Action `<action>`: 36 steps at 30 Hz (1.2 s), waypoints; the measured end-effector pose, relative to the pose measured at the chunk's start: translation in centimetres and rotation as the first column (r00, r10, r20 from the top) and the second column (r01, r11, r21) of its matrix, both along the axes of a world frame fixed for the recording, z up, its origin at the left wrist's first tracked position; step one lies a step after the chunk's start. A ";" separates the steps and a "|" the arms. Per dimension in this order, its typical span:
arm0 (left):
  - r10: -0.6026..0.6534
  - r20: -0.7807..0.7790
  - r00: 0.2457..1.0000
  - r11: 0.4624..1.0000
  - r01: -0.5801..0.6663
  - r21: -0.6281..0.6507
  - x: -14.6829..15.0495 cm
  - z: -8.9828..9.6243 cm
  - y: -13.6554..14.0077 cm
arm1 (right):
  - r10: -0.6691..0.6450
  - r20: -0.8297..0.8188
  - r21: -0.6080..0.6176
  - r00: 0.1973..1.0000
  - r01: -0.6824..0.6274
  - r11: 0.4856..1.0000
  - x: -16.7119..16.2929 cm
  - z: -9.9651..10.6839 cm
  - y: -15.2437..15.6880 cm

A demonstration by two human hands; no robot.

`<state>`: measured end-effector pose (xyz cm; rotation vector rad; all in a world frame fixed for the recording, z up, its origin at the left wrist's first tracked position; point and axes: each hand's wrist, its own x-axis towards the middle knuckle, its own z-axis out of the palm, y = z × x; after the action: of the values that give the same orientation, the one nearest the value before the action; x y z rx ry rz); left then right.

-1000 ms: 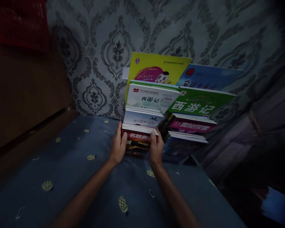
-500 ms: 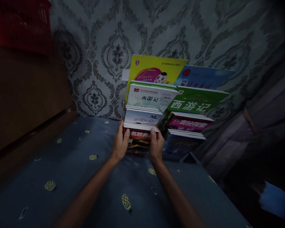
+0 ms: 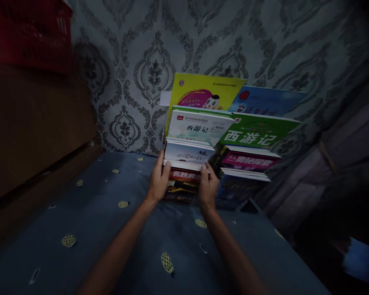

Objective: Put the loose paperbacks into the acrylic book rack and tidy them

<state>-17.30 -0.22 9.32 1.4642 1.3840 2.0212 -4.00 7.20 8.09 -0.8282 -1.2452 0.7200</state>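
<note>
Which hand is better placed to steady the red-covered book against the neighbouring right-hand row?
Right, probably. The right hand grips the red-covered book on the edge nearest the right-hand row; the left hand holds its far edge.

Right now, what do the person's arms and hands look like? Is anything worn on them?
Both arms are bare up to the frame edge: no sleeves show. The left hand and right hand wear no gloves, and I see no watch, bracelet or ring, though the light is dim. The fingers are bare too.

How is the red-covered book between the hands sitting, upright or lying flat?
Upright: the red-covered book stands on its lower edge at the front of the row, cover facing out, left hand and right hand gripping its sides.
</note>
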 end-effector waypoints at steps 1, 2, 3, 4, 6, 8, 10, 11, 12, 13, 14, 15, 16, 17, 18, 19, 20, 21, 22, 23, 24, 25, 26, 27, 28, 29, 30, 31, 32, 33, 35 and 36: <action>0.015 -0.010 1.000 1.000 -0.015 0.006 -0.1 -0.1 0.1 | 0.004 0.003 0.003 1.000 -0.004 1.000 0.0 0.0 0.0; 0.036 -0.018 0.999 0.999 -0.036 0.012 -0.2 -0.3 0.3 | 0.008 0.006 0.006 1.000 -0.008 1.000 0.0 0.0 0.1; 0.061 -0.025 0.998 0.998 -0.061 0.021 -0.3 -0.4 0.5 | 0.010 0.013 0.009 1.000 -0.010 1.000 0.1 0.0 0.2; 0.087 -0.028 0.996 0.996 -0.086 0.030 -0.5 -0.4 0.7 | 0.009 0.022 0.013 1.000 -0.010 1.000 0.1 0.0 0.3; 0.138 -0.035 0.990 0.990 -0.136 0.046 -0.9 -0.3 1.3 | 0.014 0.045 0.023 0.999 -0.015 1.000 0.3 0.1 0.4; 0.170 -0.056 0.984 0.984 -0.166 0.059 -1.3 0.1 1.7 | 0.034 0.075 0.037 0.997 -0.037 0.999 0.5 0.2 0.5; 0.189 -0.079 0.979 0.980 -0.184 0.072 -1.7 0.6 2.1 | 0.052 0.092 0.048 0.994 -0.056 0.997 0.6 0.4 0.5; 0.199 -0.083 0.976 0.978 -0.193 0.078 -1.9 0.8 2.3 | 0.054 0.096 0.049 0.994 -0.059 0.997 0.7 0.4 0.5; 0.210 -0.080 0.974 0.976 -0.203 0.084 -2.0 1.0 2.4 | 0.051 0.096 0.046 0.994 -0.056 0.997 0.6 0.5 0.5; 0.220 -0.074 0.973 0.973 -0.214 0.088 -2.1 1.1 2.4 | 0.045 0.093 0.041 0.995 -0.049 0.998 0.6 0.5 0.4; 0.229 -0.067 0.971 0.971 -0.222 0.089 -2.1 1.2 2.5 | 0.038 0.092 0.035 0.995 -0.041 0.999 0.6 0.5 0.4; 0.237 -0.064 0.969 0.969 -0.231 0.089 -2.1 1.3 2.5 | 0.030 0.091 0.031 0.995 -0.033 0.999 0.5 0.5 0.4; 0.246 -0.064 0.967 0.967 -0.240 0.086 -2.0 1.3 2.5 | 0.021 0.092 0.029 0.996 -0.024 0.999 0.5 0.5 0.4; 0.257 -0.069 0.964 0.965 -0.251 0.081 -1.9 1.4 2.5 | 0.015 0.093 0.030 0.996 -0.017 0.999 0.4 0.4 0.4; 0.271 -0.079 0.959 0.961 -0.265 0.075 -1.8 1.4 2.4 | 0.013 0.096 0.031 0.995 -0.016 0.999 0.4 0.3 0.4; 0.287 -0.094 0.953 0.957 -0.281 0.069 -1.6 1.5 2.3 | 0.014 0.099 0.033 0.995 -0.017 0.999 0.4 0.2 0.5; 0.304 -0.117 0.945 0.952 -0.299 0.064 -1.5 1.6 2.2 | 0.015 0.102 0.035 0.995 -0.018 0.999 0.3 0.2 0.5; 0.321 -0.148 0.936 0.947 -0.315 0.060 -1.2 1.7 2.0 | 0.014 0.104 0.039 0.994 -0.018 0.999 0.3 0.1 0.5; 0.336 -0.183 0.924 0.942 -0.332 0.056 -1.0 1.8 1.8 | 0.011 0.105 0.043 0.994 -0.015 0.999 0.3 0.1 0.5; 0.351 -0.220 0.910 0.936 -0.349 0.052 -0.8 1.9 1.7 | 0.007 0.105 0.046 0.994 -0.012 0.999 0.3 0.0 0.6; 0.365 -0.255 0.895 0.930 -0.366 0.047 -0.6 2.0 1.5 | 0.006 0.106 0.047 0.994 -0.010 0.999 0.3 0.0 0.6; 0.376 -0.286 0.881 0.924 -0.381 0.042 -0.5 2.1 1.3 | 0.005 0.105 0.046 0.994 -0.010 0.999 0.3 0.0 0.6; 0.384 -0.310 0.870 0.919 -0.393 0.037 -0.3 2.2 1.2 | 0.005 0.103 0.044 0.995 -0.010 0.999 0.2 0.0 0.5; 0.389 -0.327 0.861 0.915 -0.401 0.031 -0.2 2.3 1.1 | 0.005 0.099 0.043 0.995 -0.010 0.999 0.2 0.1 0.5; 0.391 -0.338 0.856 0.913 -0.407 0.027 -0.2 2.3 1.1 | 0.003 0.094 0.043 0.996 -0.007 0.999 0.1 0.1 0.4; 0.392 -0.345 0.853 0.912 -0.409 0.026 -0.1 2.3 1.0 | 0.000 0.088 0.045 0.996 -0.004 0.999 0.0 0.1 0.4; 0.392 -0.348 0.852 0.912 -0.409 0.027 -0.1 2.3 1.0 | -0.002 0.082 0.047 0.997 -0.002 0.999 0.0 0.2 0.3; 0.389 -0.348 0.853 0.914 -0.405 0.028 -0.1 2.3 1.0 | -0.002 0.077 0.049 0.997 -0.002 0.999 -0.1 0.2 0.3; 0.387 -0.344 0.856 0.915 -0.402 0.029 -0.2 2.3 1.1 | 0.001 0.074 0.050 0.997 -0.005 0.999 -0.1 0.3 0.3; 0.382 -0.337 0.860 0.918 -0.396 0.030 -0.3 2.2 1.2 | 0.008 0.074 0.049 0.997 -0.012 0.999 0.0 0.3 0.3; 0.368 -0.323 0.872 0.925 -0.379 0.031 -0.7 2.1 1.4 | 0.039 0.085 0.052 0.996 -0.043 0.998 0.3 0.5 0.3; 0.361 -0.318 0.877 0.929 -0.370 0.035 -0.9 2.1 1.6 | 0.058 0.096 0.056 0.994 -0.064 0.996 0.5 0.7 0.3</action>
<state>-18.22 1.37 11.40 1.6792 1.9436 2.0231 -3.52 7.52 8.74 -0.7853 -1.3751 0.6964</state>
